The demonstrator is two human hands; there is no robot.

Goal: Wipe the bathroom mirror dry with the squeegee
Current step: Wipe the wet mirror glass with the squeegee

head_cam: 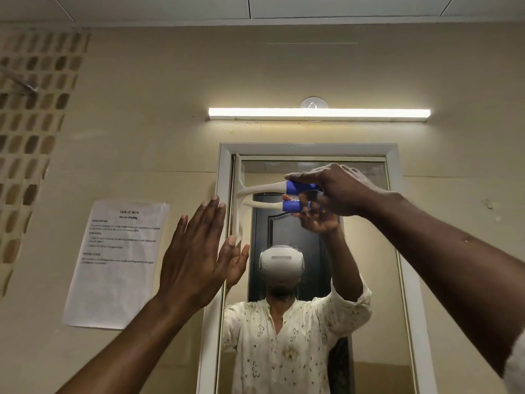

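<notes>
A tall white-framed mirror (366,251) hangs on the beige wall. My right hand (338,189) grips the blue end of the white squeegee (264,189). Its handle lies level, and its clear blade stands upright against the glass by the mirror's top left edge. The squeegee's reflection shows just below the handle. My left hand (193,257) is flat with fingers straight and apart, raised at the mirror's left frame; whether it touches the frame I cannot tell. It holds nothing.
A lit tube lamp (318,113) runs above the mirror, with a clear suction hook (313,103) behind it. A printed paper sheet (116,263) is stuck to the wall on the left. A patch of brown mosaic tiles (31,132) covers the far left wall.
</notes>
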